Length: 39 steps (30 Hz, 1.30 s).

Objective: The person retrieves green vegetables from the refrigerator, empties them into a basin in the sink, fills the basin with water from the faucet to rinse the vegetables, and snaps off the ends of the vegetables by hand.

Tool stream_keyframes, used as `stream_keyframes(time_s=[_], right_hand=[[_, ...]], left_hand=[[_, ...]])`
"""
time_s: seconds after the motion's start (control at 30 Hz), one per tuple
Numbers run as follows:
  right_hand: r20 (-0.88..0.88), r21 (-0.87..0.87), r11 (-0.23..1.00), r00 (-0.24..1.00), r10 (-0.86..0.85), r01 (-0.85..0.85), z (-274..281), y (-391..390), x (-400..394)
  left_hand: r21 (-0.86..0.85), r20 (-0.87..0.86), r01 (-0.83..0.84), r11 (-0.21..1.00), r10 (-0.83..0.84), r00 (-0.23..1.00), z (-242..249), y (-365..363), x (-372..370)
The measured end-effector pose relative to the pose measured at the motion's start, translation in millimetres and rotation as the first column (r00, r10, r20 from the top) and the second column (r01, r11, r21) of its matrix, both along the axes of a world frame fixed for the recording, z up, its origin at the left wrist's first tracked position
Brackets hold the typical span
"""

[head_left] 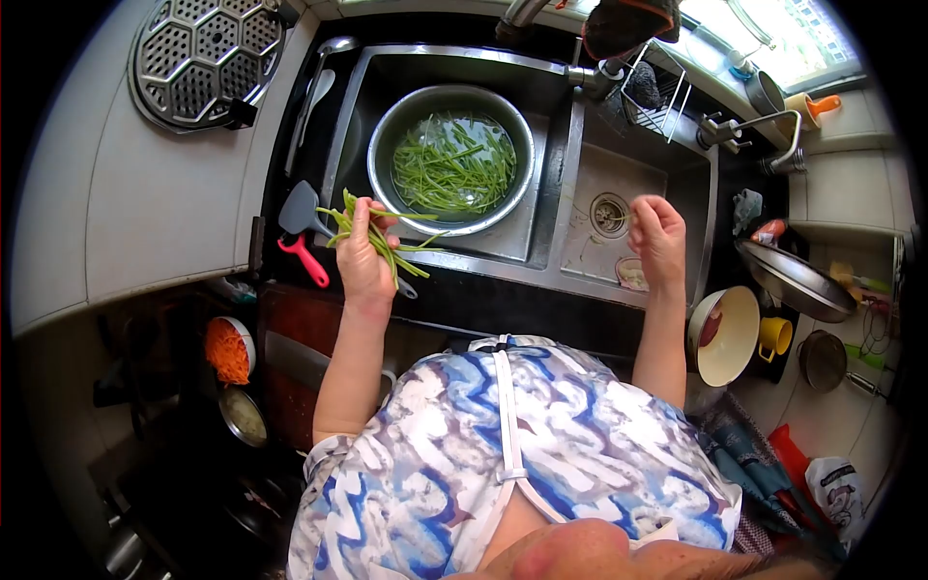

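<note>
My left hand (363, 253) is closed around a small bunch of long, thin green stems (394, 253), at the front left of the sink. Beyond it a round metal bowl (385, 193) stands in the left basin, holding water and many cut green stems (454, 164). Over the right basin (619, 164) my right hand (657, 237) is raised with its fingertips pinched together. Whatever is between those fingers, if anything, is too small to name. Below this hand are the drain strainer (609, 215) and a few scraps on the basin floor.
Left of the sink lie a grey spatula (300, 208) and a red handle (305, 261). A perforated metal rack (208, 58) sits on the left counter. At lower left is a bowl of shredded carrot (228, 353). A cream bowl (732, 338) and yellow mug (774, 336) stand at right.
</note>
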State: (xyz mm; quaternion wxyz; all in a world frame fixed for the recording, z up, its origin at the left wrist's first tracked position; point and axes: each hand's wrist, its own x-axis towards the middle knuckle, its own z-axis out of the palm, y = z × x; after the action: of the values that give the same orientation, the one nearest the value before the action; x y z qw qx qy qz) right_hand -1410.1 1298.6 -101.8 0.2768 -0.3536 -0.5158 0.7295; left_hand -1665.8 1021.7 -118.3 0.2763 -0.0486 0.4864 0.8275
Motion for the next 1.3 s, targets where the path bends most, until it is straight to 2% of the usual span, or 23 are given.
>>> stream_keyframes(time_s=[0.03,0.1,0.13,0.17,0.2,0.23,0.27,0.3,0.33,0.43,0.5,0.57,0.6,0.67,0.7,0.77,0.87,0.97,1.1,1.17,1.2,1.23,1.3], right_hand=[[-0.045,-0.104,0.994,0.999,0.025,-0.03,-28.3,14.2,16.9],[0.165,-0.236,0.97,0.981,0.105,-0.064,-87.6,25.5,37.4],[0.6,0.401,0.793,0.785,0.151,-0.459,-145.7,28.8,66.3],[0.831,0.552,0.123,0.53,-0.17,-0.825,-184.1,29.8,86.3],[0.824,0.565,0.22,0.528,-0.207,-0.795,-161.0,18.9,69.8],[0.831,0.555,0.207,0.523,-0.19,-0.806,-129.4,15.5,41.4],[0.836,0.395,0.659,0.548,0.032,-0.64,-90.1,8.5,11.9],[0.748,0.057,0.931,0.633,0.199,-0.36,-59.1,3.2,-15.4],[0.701,0.23,0.861,0.691,0.177,-0.454,-40.7,-0.2,-38.2],[0.609,0.372,0.732,0.745,0.271,-0.571,-48.1,-8.0,-104.5],[0.633,0.161,0.709,0.623,0.459,-0.686,-62.8,-14.7,-160.2],[0.754,0.474,0.342,0.575,0.319,-0.812,-133.0,-6.5,-199.1],[0.755,0.473,0.332,0.57,0.324,-0.816,-154.2,-0.7,-218.1],[0.863,0.41,0.385,0.488,0.129,-0.827,-183.9,5.4,-250.7],[0.923,0.313,0.471,0.381,0.054,-0.825,-190.0,6.0,-262.8],[0.929,0.225,0.65,0.361,0.083,-0.726,-217.4,0.6,-272.1],[0.982,0.119,0.526,0.179,0.066,-0.842,-223.8,-62.5,-274.3],[0.874,0.411,0.228,0.453,0.177,-0.882,-246.6,-80.5,-252.1],[0.822,0.419,0.369,0.519,0.234,-0.83,-228.7,-54.2,-253.0],[0.602,0.571,0.538,0.762,0.24,-0.62,-213.7,-39.2,-256.4],[0.591,0.374,0.663,0.717,0.37,-0.649,-195.1,-31.0,-257.4],[0.401,-0.147,0.795,0.699,0.592,-0.589,-193.5,-20.0,-258.1],[0.204,-0.415,0.768,0.773,0.6,-0.487,-190.3,-8.2,-250.0]], left_hand=[[-0.003,0.009,-0.006,1.0,0.006,1.0,-1.2,0.1,-0.7],[-0.038,0.168,-0.057,0.998,0.063,0.984,-1.3,2.1,-1.5],[-0.034,0.19,-0.029,0.999,0.035,0.981,-3.4,2.5,-4.0],[-0.032,0.194,-0.037,0.999,0.042,0.98,-4.4,3.7,-7.2],[-0.037,0.141,0.009,0.999,-0.004,0.99,-5.5,4.0,-9.8],[-0.054,0.095,0.05,0.997,-0.045,0.994,-7.3,1.7,-10.4],[-0.036,0.064,0.071,0.997,-0.069,0.996,-8.7,0.5,-12.9],[-0.034,0.059,0.063,0.997,-0.061,0.996,-11.9,2.0,-17.7],[-0.078,0.065,0.04,0.996,-0.035,0.997,-11.4,4.7,-21.9],[-0.133,0.096,0.011,0.991,0.002,0.995,-16.6,-0.3,-35.0],[-0.144,0.117,0.01,0.99,0.007,0.993,-19.1,-4.2,-41.7],[-0.168,0.19,0.026,0.985,0.006,0.982,-16.5,-4.2,-44.4],[-0.173,0.218,0.02,0.985,0.019,0.976,-12.9,-3.3,-46.3],[-0.156,0.233,0.026,0.987,0.011,0.973,-13.1,-6.3,-50.8],[-0.14,0.247,0.044,0.989,-0.008,0.969,-13.5,-8.1,-52.5],[-0.145,0.261,0.026,0.989,0.013,0.965,-14.1,-7.3,-54.4],[-0.125,0.307,0.037,0.991,0.003,0.952,-21.7,-3.1,-56.5],[-0.132,0.309,0.052,0.99,-0.008,0.951,-27.7,3.3,-58.6],[-0.161,0.291,0.06,0.985,-0.011,0.957,-28.4,9.1,-61.2],[-0.162,0.287,0.059,0.985,-0.01,0.958,-28.6,11.5,-61.7],[-0.142,0.295,0.057,0.988,-0.012,0.955,-28.9,13.3,-62.0],[-0.121,0.303,0.053,0.991,-0.014,0.953,-28.8,15.1,-62.2],[-0.094,0.307,0.064,0.993,-0.033,0.951,-28.3,18.1,-61.9]])
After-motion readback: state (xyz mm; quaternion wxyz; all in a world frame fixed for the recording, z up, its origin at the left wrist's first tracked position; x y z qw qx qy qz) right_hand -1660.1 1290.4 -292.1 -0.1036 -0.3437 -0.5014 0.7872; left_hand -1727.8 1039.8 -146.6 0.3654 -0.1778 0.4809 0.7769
